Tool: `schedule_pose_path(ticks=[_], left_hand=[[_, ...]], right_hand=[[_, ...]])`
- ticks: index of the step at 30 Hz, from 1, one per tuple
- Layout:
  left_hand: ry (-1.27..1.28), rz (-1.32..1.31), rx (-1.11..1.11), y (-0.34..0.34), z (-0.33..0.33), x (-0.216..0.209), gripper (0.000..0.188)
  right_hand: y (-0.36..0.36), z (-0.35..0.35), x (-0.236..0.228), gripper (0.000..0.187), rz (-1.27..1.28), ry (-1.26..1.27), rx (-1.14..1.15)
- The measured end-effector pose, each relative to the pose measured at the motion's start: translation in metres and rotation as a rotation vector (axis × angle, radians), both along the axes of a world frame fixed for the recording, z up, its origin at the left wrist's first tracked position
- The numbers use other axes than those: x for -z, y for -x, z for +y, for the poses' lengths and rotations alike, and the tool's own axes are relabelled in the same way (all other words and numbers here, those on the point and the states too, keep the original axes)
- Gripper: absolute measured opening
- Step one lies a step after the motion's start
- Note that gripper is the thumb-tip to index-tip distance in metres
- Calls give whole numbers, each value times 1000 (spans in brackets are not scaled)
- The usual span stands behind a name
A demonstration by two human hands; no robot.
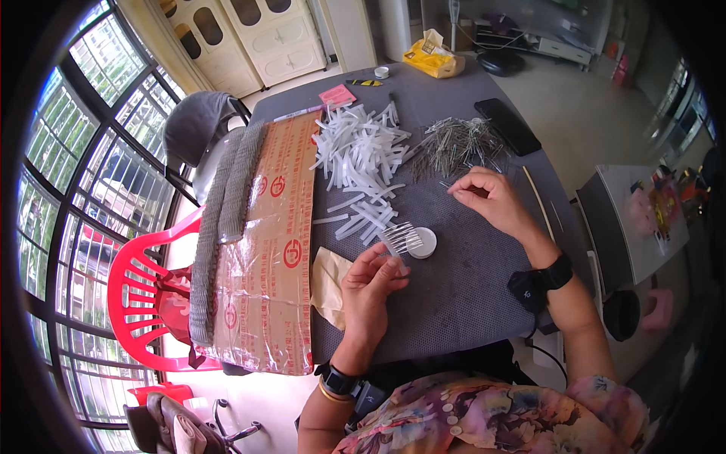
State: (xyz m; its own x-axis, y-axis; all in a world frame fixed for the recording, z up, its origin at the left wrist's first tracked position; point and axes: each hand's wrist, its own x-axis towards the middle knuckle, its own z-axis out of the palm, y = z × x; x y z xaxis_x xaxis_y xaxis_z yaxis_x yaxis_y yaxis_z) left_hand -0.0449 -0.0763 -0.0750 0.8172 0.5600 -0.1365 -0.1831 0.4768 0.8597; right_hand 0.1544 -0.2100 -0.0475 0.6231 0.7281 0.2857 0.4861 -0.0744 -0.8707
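My left hand (370, 284) is closed in a pinch around a translucent plastic strip, with several thin metal pins (403, 237) fanned out side by side from it. A small round white lid (423, 243) lies on the table just beyond these pins. My right hand (490, 195) is pinched too, and a thin metal pin (445, 184) seems to stick out from its fingertips. That hand hovers beside a heap of loose metal pins (467, 144). To the left of the heap spreads a pile of white plastic strips (355, 147).
A taped cardboard sheet (265, 280) covers the table's left side, bearing long grey bundles (240, 181). A beige cloth or paper (330, 281) lies beside it. A black phone (508, 127) and a thin stick (538, 198) lie right; a yellow packet (431, 62) stands at the back.
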Motion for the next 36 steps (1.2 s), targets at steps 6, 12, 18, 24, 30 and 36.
schedule_pose_path(ticks=[6,12,18,24,30,36], left_hand=[[-7,14,20,-1,0,2,27],[-33,-1,27,-2,1,4,27],[-41,-9,26,-2,1,4,29],[8,31,-5,-2,2,2,29],[49,44,-11,-3,3,1,33],[84,-2,-21,-2,5,3,34]], right_hand=[[1,2,9,10,-327,266,-35],[-5,2,21,13,-38,148,-92],[-15,0,23,14,-188,46,-8],[-5,2,11,14,3,-41,92],[7,6,22,12,252,104,-49],[22,9,0,10,-78,120,52]])
